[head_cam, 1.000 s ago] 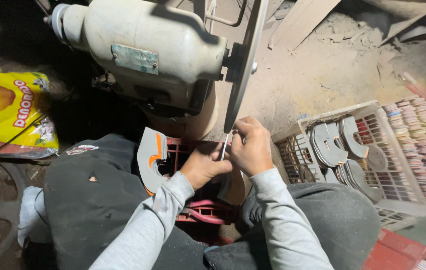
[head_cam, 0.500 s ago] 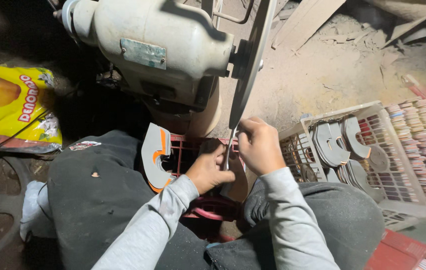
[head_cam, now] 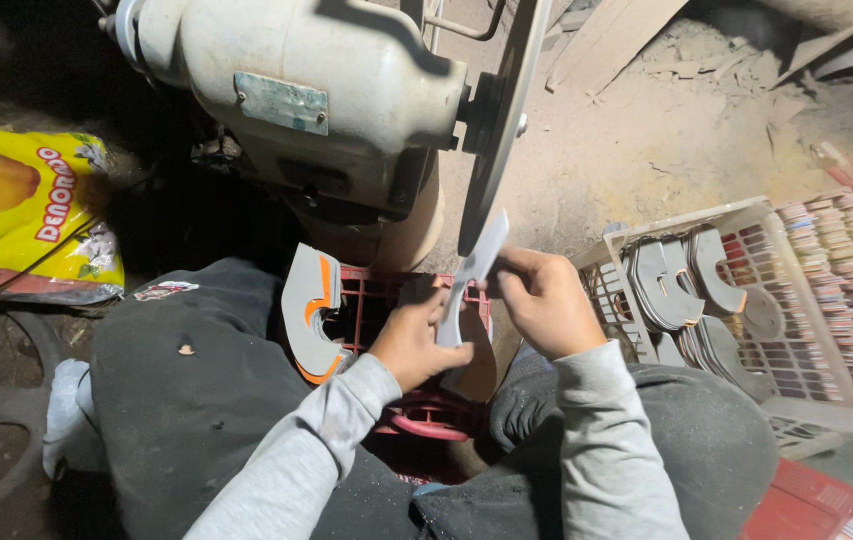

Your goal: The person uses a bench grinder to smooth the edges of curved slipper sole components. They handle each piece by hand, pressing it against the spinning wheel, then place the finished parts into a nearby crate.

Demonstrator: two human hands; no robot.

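Holding 1 flat grey curved piece [head_cam: 472, 272] pinched between my left hand [head_cam: 412, 340] and right hand [head_cam: 547, 300] near the grinder's disc [head_cam: 499, 110], I judge many done in the white basket [head_cam: 807, 330] at right, orange-edged ones [head_cam: 309, 312] left waiting.

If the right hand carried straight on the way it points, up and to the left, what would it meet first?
Probably the grinding disc: the right hand and left hand hold a thin grey cut-out piece whose tip sits just below the disc's lower edge. Depth is unclear.
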